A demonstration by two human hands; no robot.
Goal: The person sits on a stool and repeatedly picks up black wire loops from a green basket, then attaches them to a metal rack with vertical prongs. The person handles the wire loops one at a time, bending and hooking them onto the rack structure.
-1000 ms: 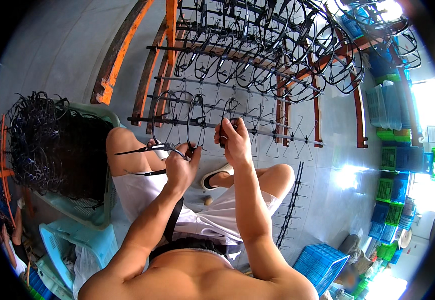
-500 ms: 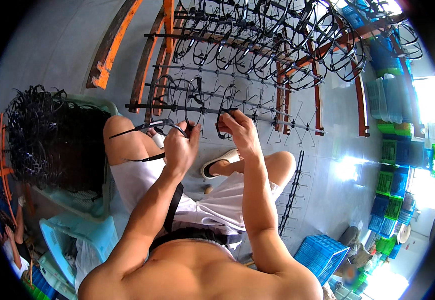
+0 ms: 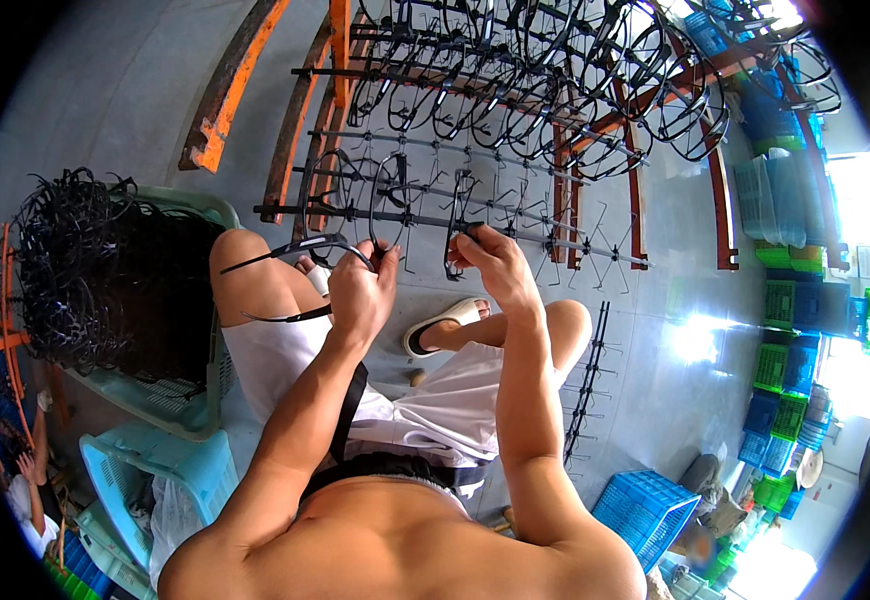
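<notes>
My left hand is closed round black glasses frames, whose thin arms stick out to the left over my knee. To the right of it, my right hand pinches the side of another black glasses frame. That frame stands upright against the nearest grey bar of a rack, which carries thin wire hooks. Two more frames, among them a looped black one, hang on the same bar farther left. My fingers partly hide what the left hand grips.
Many black frames hang on the rack's farther bars, between orange posts. A green crate heaped with black frames stands at my left. Behind it is a light-blue crate. A blue basket and a hooked bar lie right.
My right hand has shifted slightly right and down, and its frame now shows more upright beside the bar. The left hand has barely moved.
</notes>
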